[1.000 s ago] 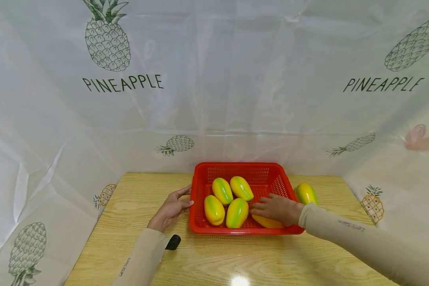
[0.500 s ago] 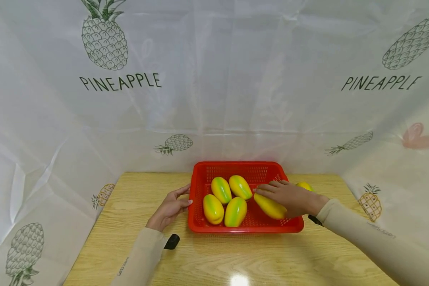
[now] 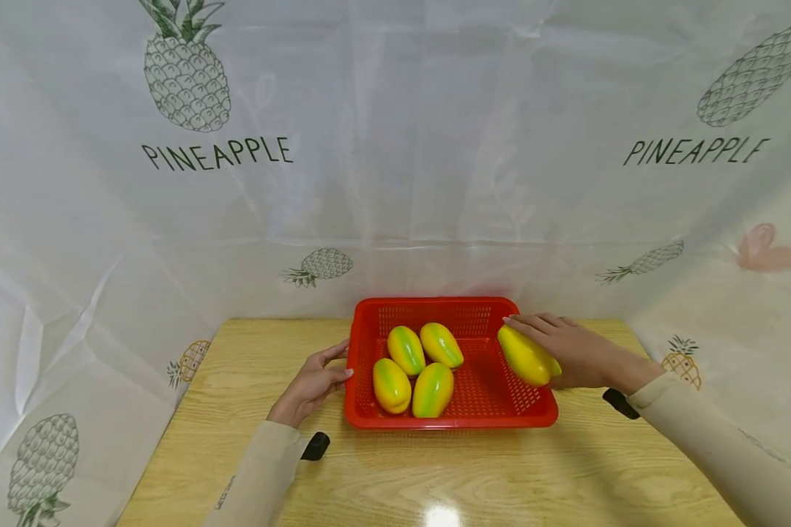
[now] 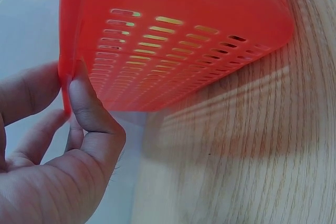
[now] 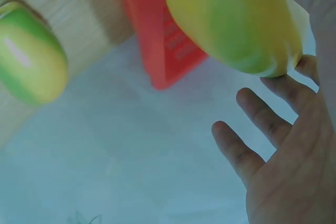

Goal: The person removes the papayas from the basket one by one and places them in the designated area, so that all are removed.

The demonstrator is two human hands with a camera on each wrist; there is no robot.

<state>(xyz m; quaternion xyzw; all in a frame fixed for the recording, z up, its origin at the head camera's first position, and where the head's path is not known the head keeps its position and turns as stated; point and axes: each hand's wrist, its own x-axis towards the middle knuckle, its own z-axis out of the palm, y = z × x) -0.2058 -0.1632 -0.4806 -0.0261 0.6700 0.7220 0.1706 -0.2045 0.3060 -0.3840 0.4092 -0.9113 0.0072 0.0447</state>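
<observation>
My left hand (image 3: pixel 311 382) pinches the left rim of a red plastic basket (image 3: pixel 451 423), thumb and fingers on either side of it in the left wrist view. Over the basket's right wall, my right hand (image 3: pixel 570 353) holds a yellow-green mango (image 3: pixel 527 356). The right wrist view shows this mango (image 5: pixel 236 22) tilted, with some fingers spread apart from it. Several other mangoes (image 3: pixel 405 350) lie grouped in the basket's left half. Another mango (image 5: pixel 31 53) rests on the table outside the basket; my right hand hides it in the head view.
The basket stands on a light wooden table (image 3: pixel 382 476) near its back edge. White sheeting with pineapple prints (image 3: pixel 435 146) hangs behind and on both sides. A black strap end (image 3: pixel 315 446) sticks out by the left sleeve, another (image 3: pixel 621 402) by the right.
My right hand has picked up a mango from the basket's front right and carried it up and right to the right wall. The left hand stays at the rim.
</observation>
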